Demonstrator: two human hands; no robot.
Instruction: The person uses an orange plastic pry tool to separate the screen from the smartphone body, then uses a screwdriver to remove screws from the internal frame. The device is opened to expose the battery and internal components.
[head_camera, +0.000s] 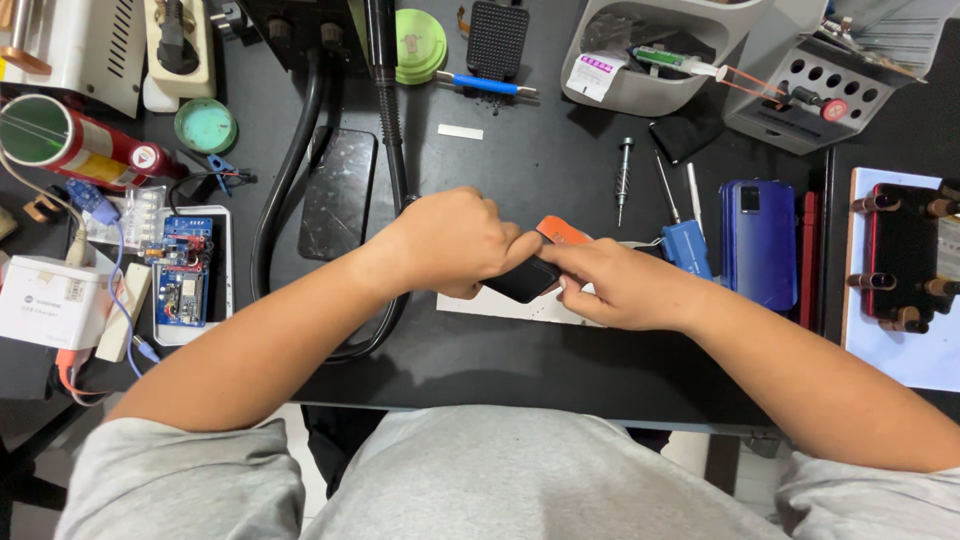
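Observation:
My left hand (455, 243) is closed around a small black device (524, 281) in the middle of the black workbench. An orange part (563, 230) of the device shows above my fingers. My right hand (620, 284) grips the same device from the right, fingertips pressed on its edge. Both hands hover just over a white sheet (500, 308) lying on the bench.
A blue phone (759, 243) and a blue tool (686, 245) lie to the right, with screwdrivers (624, 178) behind. A dark phone (338, 194) and black hoses (290, 170) lie left, beside a circuit board (185, 270). Grey bins (650, 50) stand at the back.

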